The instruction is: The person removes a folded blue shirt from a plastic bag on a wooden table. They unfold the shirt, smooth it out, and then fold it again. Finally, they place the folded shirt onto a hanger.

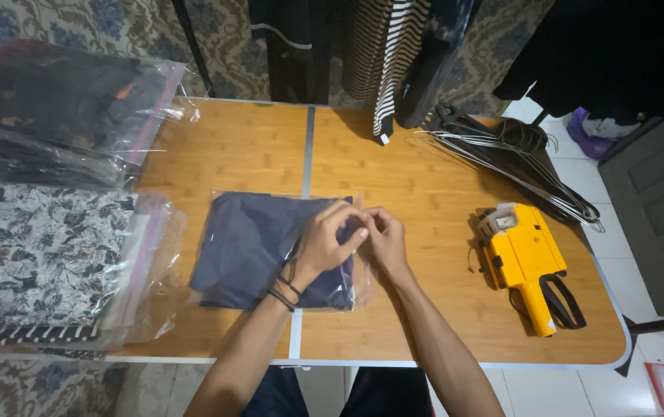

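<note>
While both hands pinch the bag's right edge, left hand [324,241] and right hand [382,238] closed on clear bag [270,251], dark cloth already inside near table's [425,185] front edge, sealing unfinished.

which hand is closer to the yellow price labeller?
Right. The right hand pinches the clear bag's edge, nearest the yellow price labeller, though apart from it. The left hand sits over the folded navy garment, farther away.
</note>
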